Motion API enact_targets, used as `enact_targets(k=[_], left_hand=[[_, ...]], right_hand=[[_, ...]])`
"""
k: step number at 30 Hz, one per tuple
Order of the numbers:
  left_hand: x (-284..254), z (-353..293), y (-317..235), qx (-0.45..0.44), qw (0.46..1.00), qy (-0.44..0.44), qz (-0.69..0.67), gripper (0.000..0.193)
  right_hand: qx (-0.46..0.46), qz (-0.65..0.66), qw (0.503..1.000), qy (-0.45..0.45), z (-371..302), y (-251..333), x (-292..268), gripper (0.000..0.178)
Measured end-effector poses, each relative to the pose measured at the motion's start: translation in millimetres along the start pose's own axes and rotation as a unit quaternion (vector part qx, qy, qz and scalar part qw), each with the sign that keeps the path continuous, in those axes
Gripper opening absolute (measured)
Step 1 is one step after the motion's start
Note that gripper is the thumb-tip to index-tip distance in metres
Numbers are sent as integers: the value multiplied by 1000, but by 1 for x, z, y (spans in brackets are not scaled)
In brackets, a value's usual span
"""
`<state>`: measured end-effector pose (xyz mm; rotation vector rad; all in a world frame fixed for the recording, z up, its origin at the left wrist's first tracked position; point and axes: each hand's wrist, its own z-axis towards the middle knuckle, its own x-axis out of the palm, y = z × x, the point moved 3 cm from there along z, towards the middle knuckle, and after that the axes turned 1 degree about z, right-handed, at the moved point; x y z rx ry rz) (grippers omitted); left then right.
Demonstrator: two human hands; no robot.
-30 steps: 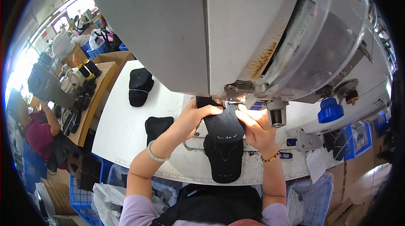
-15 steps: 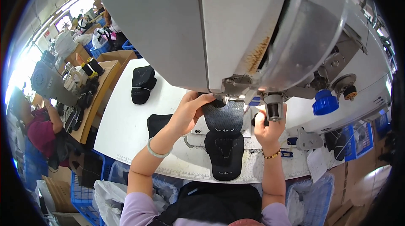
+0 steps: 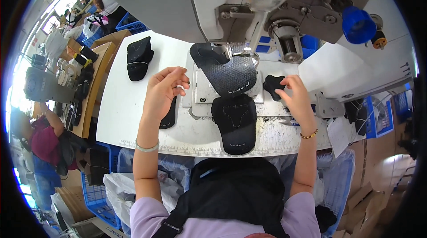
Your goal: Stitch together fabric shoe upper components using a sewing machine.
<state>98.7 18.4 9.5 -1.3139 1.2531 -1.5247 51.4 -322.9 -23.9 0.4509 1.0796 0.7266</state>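
Observation:
A black textured shoe-upper piece [image 3: 231, 76] with white stitch marks lies on the machine's work plate, its far edge under the sewing head [image 3: 229, 51]. Nearer to me is a plain black upper piece [image 3: 234, 124] with white stitched outlines. My left hand [image 3: 165, 90] hovers left of the plate, fingers loosely bent and apart, holding nothing. Below it, another black piece [image 3: 169, 116] is partly hidden by that hand. My right hand [image 3: 297, 100] is at the edge of a small black piece [image 3: 272, 86], thumb and forefinger apart; whether they touch it is unclear.
A banded black bundle [image 3: 139, 59] lies at the table's far left. Snips [image 3: 290, 123] rest beside my right wrist. Blue thread-tension knob [image 3: 358, 25] and metal parts overhang the right side. A blue crate [image 3: 380, 113] stands at right; a co-worker [image 3: 44, 133] sits at left.
My left hand has let go of the textured upper piece and drawn back left. That piece now sits turned at the sewing head. My right hand has come out from beneath the machine parts.

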Motion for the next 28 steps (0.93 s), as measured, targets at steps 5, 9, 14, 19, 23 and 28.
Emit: enact_targets(k=[5, 9, 14, 19, 23, 28], left_hand=[[48, 4, -2, -46, 995, 67, -63, 31], [66, 12, -3, 63, 996, 27, -53, 26], [28, -16, -17, 123, 980, -33, -155, 26], [-64, -46, 11, 40, 989, -135, 48, 22], [-117, -61, 51, -44, 827, -199, 524, 33], [-117, -60, 62, 2, 830, -216, 514, 31]], right_hand=[[13, -50, 999, 6, -4, -13, 11, 21], [21, -86, 996, -6, -2, -5, 16, 15], [18, -142, 989, -21, 1, -1, 16, 11], [69, 1, 994, 88, 18, -17, -7, 15], [5, -59, 997, 56, 38, -22, -28, 26], [-30, -61, 989, 134, 50, -9, -26, 27]])
